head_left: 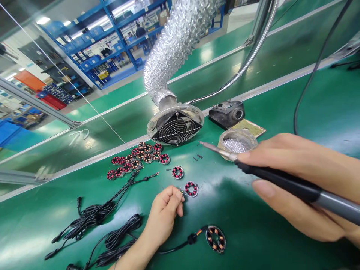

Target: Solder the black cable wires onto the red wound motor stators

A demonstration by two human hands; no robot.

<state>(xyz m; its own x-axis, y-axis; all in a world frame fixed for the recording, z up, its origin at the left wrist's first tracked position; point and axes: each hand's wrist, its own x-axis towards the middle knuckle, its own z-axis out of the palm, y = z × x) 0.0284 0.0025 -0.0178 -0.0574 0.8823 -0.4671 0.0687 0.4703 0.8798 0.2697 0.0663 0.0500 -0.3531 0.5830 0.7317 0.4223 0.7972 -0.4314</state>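
My right hand (303,163) grips a soldering iron (277,180) by its black handle. Its metal tip points left, in front of the round fan. Thin wire ends (182,192) poke out of the pinched fingers of my left hand (165,210). They reach the edge of a red-wound motor stator (191,189) lying flat on the green bench. Just behind it lies another red-wound stator (177,172). Nearer to me, a copper-wound stator (216,239) is joined by coloured wires to a black cable (176,249).
Several stators (136,164) are clustered at the back left, with coiled black cables (92,215) in front. A fume extractor fan (177,127) hangs from a foil duct (180,45). Beside it are a bowl of silvery bits (234,145) and a black iron stand (226,113).
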